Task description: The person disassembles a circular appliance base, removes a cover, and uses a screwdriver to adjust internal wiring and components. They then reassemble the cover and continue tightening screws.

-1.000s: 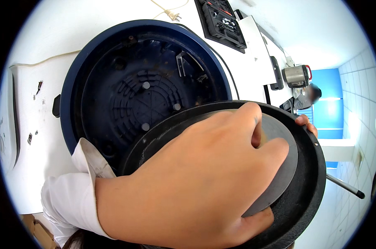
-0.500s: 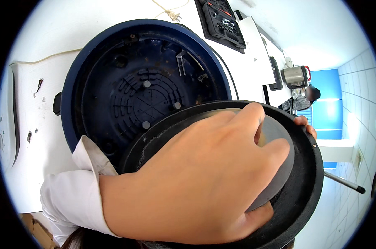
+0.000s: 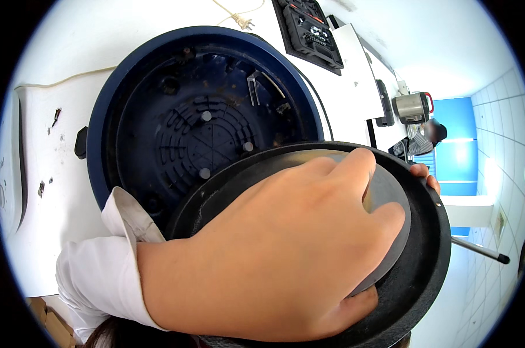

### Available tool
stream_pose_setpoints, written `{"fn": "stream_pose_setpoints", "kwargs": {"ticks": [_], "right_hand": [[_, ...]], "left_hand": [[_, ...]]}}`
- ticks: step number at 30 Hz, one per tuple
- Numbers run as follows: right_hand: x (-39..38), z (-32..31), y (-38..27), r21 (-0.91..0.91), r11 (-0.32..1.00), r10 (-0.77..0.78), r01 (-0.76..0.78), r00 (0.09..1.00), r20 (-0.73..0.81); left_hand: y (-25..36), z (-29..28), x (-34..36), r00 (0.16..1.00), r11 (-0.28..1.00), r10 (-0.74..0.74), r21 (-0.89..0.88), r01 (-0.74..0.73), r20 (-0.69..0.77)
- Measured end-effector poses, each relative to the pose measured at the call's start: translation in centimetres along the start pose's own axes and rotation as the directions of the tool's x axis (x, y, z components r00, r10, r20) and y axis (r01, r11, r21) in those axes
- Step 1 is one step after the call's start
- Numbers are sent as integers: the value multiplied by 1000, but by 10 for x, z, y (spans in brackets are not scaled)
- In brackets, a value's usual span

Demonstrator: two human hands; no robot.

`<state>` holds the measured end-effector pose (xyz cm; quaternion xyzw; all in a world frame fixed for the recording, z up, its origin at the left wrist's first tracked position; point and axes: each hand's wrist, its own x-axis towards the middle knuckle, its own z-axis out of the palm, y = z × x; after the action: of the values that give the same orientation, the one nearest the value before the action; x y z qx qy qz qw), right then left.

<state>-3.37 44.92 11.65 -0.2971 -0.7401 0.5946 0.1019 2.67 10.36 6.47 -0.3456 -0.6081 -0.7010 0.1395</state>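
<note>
My left hand (image 3: 285,243), with a white sleeve, reaches in from the lower left, fingers curled on a grey metal disc (image 3: 397,243) inside a round black pan (image 3: 424,272). The hand hides much of the disc. My right hand (image 3: 426,174) shows only fingertips, gripping the pan's right rim from beyond it. The pan overlaps the lower right of a round dark-blue housing (image 3: 143,133), which holds several grey round studs (image 3: 205,116) and a small metal bracket (image 3: 252,90).
A white table (image 3: 56,220) carries an open black toolbox (image 3: 309,35), a cream plug (image 3: 244,23) with cord and small metal bits (image 3: 41,189). At the right are a steel pot (image 3: 412,108), a seated person (image 3: 416,142) and a metal rod (image 3: 480,249).
Both hands stay on the pan and disc. My left hand's knuckles and fingertips have shifted slightly, and the pan's right edge has moved a little leftward in the picture.
</note>
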Motion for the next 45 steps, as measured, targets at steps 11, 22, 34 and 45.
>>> {"fn": "stream_pose_setpoints", "kwargs": {"ticks": [11, 22, 34, 45], "right_hand": [[-48, 21, 16, -113, 850, -491, 514, 852, 179], [-86, 88, 18, 21, 457, -828, 889, 417, 375], [-59, 171, -44, 268, 486, -668, 832, 155, 728], [-60, 188, -52, 180, 451, -621, 874, 162, 767]], "left_hand": [[-5, -2, -2, 988, 998, -3, 70, -8, 156], [-1, -32, 9, 980, 983, -55, 184, 19, 194], [-33, -101, -6, 930, 560, -342, -767, 314, 131], [-39, -106, -28, 886, 602, -422, -791, 114, -194]]}}
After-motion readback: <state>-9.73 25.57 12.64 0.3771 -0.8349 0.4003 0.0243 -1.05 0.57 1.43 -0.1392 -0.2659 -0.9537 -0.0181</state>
